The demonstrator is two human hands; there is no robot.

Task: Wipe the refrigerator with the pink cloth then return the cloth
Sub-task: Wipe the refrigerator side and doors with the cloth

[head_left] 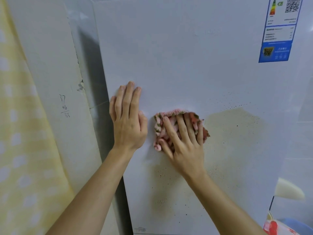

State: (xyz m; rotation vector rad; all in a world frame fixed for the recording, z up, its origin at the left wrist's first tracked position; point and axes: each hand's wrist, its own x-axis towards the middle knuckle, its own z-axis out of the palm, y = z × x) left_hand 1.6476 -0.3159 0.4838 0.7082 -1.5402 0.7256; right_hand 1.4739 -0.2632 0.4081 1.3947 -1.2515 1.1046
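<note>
The white refrigerator door (186,56) fills most of the view. A brownish stain with dark specks (233,131) spreads over its lower right part. My right hand (183,141) presses the bunched pink cloth (159,126) flat against the door, fingers spread over it and thumb tucked under its lower edge. The cloth sits at the stain's left edge. My left hand (128,119) rests flat on the door just left of the cloth, fingers straight and pointing up, holding nothing.
A blue and white energy label (277,31) is stuck at the door's top right. Left of the fridge runs a dark gap, then a white wall (50,82) with pencilled numbers, and a yellow dotted curtain (17,133). A red-printed bag (274,226) shows at the bottom right.
</note>
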